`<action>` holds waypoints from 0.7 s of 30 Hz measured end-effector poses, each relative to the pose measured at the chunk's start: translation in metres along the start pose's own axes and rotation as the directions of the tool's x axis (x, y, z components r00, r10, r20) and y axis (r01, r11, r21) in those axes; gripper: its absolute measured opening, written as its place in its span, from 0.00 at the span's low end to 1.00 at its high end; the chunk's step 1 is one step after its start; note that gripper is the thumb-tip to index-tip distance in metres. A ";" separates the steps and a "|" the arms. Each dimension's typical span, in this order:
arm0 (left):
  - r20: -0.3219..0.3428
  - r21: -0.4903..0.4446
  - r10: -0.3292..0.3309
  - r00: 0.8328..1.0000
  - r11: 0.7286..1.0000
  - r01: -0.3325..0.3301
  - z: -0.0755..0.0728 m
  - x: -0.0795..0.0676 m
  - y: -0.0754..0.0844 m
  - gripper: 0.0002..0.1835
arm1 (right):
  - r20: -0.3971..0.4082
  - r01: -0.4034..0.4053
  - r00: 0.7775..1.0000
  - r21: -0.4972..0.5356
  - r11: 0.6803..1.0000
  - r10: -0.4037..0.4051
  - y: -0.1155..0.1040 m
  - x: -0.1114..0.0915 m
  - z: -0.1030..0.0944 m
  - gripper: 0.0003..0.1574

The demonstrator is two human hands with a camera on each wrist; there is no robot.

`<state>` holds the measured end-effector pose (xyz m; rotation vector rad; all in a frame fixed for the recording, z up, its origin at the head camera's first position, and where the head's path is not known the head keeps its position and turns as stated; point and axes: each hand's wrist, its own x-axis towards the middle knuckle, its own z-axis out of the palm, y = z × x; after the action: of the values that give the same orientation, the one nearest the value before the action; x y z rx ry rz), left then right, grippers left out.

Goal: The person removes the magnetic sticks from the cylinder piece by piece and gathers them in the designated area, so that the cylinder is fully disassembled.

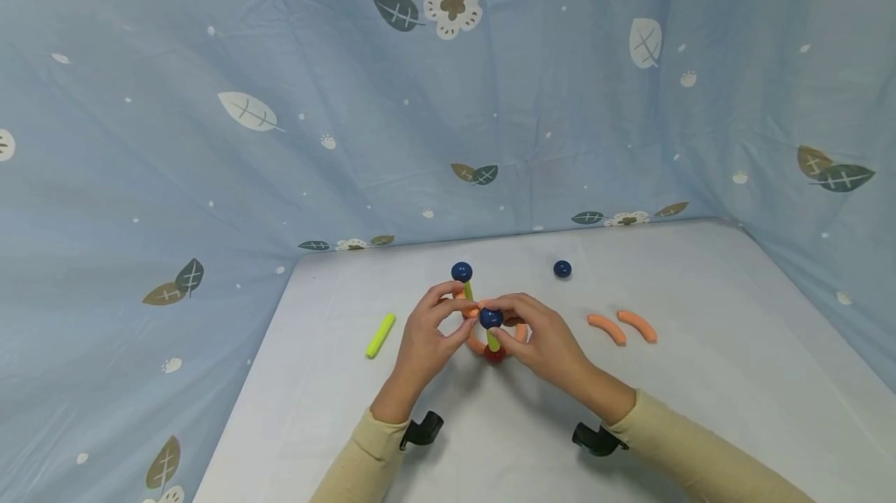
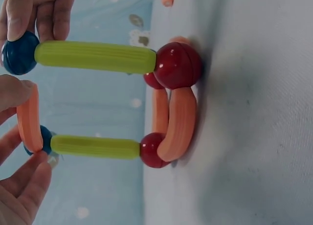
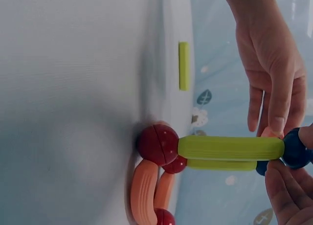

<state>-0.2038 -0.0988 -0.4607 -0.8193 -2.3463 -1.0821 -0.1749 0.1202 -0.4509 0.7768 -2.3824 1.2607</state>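
My left hand pinches an orange curved rod between thumb and fingers. One end of that rod lies against a blue ball on top of an upright green rod. With thumb and fingers, my right hand grips a second blue ball, which caps another upright green rod. Both green rods rise from red balls at table level. More orange curved rods link the red balls into a ring at the base, partly hidden by the hands in the head view.
A loose green rod lies left of the hands. Beyond them to the right is a loose blue ball. Two orange curved rods lie on the white table at right. A patterned blue curtain hangs behind the table.
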 end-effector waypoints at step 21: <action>0.015 0.016 -0.047 0.999 0.999 0.046 0.002 -0.002 -0.001 0.14 | -0.015 -0.024 1.000 0.005 1.000 0.025 0.003 -0.003 -0.002 0.24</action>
<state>-0.2037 -0.0982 -0.4641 -0.7741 -2.3946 -1.0791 -0.1746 0.1243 -0.4534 0.7391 -2.3845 1.2781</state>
